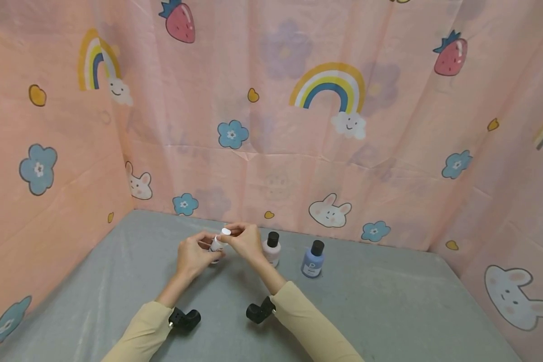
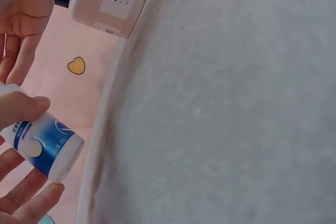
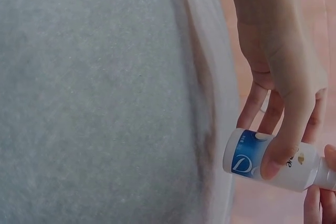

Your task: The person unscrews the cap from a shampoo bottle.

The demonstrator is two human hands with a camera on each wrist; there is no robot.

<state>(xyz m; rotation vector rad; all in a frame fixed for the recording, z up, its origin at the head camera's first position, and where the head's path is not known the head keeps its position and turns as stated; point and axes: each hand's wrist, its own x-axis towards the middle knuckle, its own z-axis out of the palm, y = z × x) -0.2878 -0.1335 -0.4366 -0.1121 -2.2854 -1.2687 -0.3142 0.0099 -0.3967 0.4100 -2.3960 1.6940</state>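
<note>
- Between the two hands, raised at a slant, is a small white bottle with a blue label; its top leans toward the right hand.
- The left hand is curled partway round the bottle's body, thumb across one side and fingers spread along the other.
- The right hand is bent over the top end, thumb and fingers drawn close together on the white cap; whether the cap sits fully on the neck, I cannot tell.
- Just right of the right hand, partly hidden by it and its wrist, a pale pink bottle stands upright with a black lid.
- Farther right, well apart from both hands, a blue bottle stands upright, its own lid black too and a pale label on its front.
- Below and around the hands lies the grey covering of the counter.
- Behind both hands, and to either side, hangs a pink curtain printed with rainbows, strawberries, flowers, hearts and rabbit faces.
- Nearer the person than the hands are beige sleeves, with a black device at each wrist.
</note>
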